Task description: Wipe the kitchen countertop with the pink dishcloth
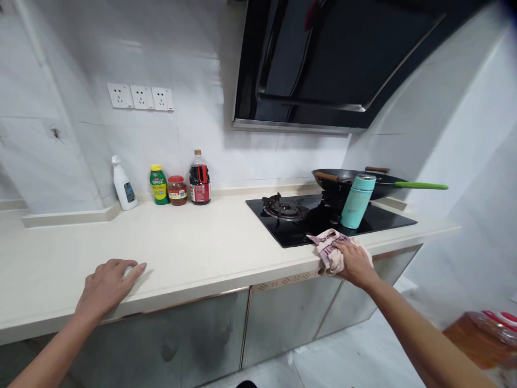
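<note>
My right hand presses a crumpled cream and purple cloth against the counter's front edge, just before the gas stove. My left hand rests on the white counter at the left, its fingers curled. A small pale patch shows between thumb and forefinger; I cannot make out what it is. Close beyond the cloth, a turquoise thermos flask stands on the black glass of the stove.
A wok with a green-handled utensil sits on the right burner. Against the wall stand a white spray bottle, a green bottle, a red-lidded jar and a dark sauce bottle. The range hood overhangs the stove.
</note>
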Motion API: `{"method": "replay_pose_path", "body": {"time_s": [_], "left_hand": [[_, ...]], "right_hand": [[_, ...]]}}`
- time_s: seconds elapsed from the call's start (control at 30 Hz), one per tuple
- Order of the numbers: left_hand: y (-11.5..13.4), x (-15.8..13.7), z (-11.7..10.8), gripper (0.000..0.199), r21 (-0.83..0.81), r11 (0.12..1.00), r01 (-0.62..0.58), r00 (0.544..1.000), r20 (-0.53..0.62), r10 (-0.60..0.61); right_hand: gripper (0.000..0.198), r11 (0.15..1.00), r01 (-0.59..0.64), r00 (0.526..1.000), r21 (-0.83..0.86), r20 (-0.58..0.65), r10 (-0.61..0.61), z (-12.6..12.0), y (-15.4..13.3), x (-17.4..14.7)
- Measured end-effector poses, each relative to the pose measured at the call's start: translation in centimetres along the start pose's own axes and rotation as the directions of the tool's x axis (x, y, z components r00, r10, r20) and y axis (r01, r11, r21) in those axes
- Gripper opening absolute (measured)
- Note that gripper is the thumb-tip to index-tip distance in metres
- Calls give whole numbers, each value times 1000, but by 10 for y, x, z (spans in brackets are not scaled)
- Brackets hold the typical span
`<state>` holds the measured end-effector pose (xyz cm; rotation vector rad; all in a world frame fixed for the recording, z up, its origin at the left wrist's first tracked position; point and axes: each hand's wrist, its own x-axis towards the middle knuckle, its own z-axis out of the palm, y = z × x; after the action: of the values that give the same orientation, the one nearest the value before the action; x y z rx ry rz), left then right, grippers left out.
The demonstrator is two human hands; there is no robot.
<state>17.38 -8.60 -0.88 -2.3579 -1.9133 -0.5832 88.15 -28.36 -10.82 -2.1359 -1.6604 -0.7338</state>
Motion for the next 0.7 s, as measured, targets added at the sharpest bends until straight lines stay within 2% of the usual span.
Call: {"method": "replay_pose_path", "body": {"time_s": [0.1, 0.17, 0.27, 0.4, 0.47, 0.53, 0.57, 0.63, 0.7], "left_hand": [[3, 1, -1, 64, -28, 998, 52, 999, 5, -52], [6, 1, -2, 65, -36, 997, 68, 998, 16, -68], [11, -2, -5, 67, -35, 997, 74, 997, 41, -73], [16, -8, -9, 64, -8, 997, 73, 996, 47, -72], [17, -10, -9, 61, 17, 998, 56, 998, 34, -57], [16, -12, -9, 57, 40, 998, 39, 999, 13, -39], [15, -13, -9, 55, 46, 998, 34, 999, 2, -34], [13, -15, -8, 54, 37, 999, 30, 999, -13, -29], [12, -16, -7, 53, 16, 1000, 27, 999, -29, -26]], "right_hand": [[72, 998, 63, 998, 4, -5, -63, -11, -54, -1], [71, 988, 146, 989, 41, 11, -146, -20, -110, -1], [79, 959, 244, 968, 147, 19, -250, -37, -208, 2], [86, 837, 428, 894, 341, -23, -448, -61, -338, 12], [92, 739, 529, 829, 417, -68, -555, -71, -389, 16], [86, 630, 596, 770, 498, -132, -624, -78, -424, 19], [79, 583, 602, 757, 546, -158, -634, -80, -434, 21], [65, 525, 541, 786, 657, -173, -594, -84, -441, 26], [58, 485, 400, 861, 778, -137, -490, -88, -432, 35]]}}
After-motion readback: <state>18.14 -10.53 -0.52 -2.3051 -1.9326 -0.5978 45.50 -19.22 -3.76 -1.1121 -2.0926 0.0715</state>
